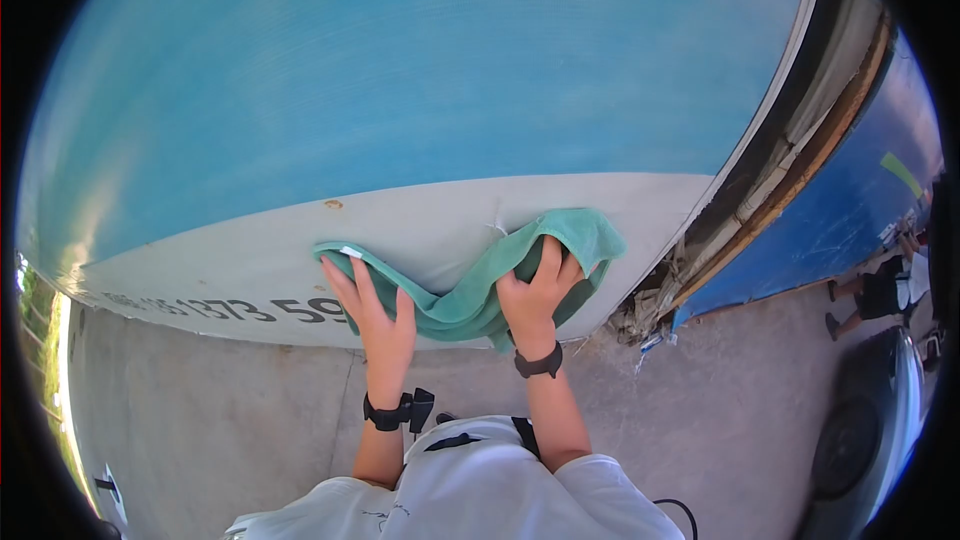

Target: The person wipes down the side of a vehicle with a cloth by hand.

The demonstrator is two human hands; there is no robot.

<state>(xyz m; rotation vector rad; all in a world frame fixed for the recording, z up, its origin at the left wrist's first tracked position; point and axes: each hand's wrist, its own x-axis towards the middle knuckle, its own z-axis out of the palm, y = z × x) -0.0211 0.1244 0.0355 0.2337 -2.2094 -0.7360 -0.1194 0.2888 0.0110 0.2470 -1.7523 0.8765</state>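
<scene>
A green cloth lies against the white lower band of a large blue and white panel, which has dark digits printed along its lower edge. My left hand presses the cloth's left end, its fingers spread over the fabric. On the cloth's right part is my right hand, with fingers bent and the fabric bunched around and under them. Dark bands circle both wrists.
Right of the panel's edge are a gap with torn material and a second blue panel. Another person is at the far right, above a vehicle. Concrete floor lies below.
</scene>
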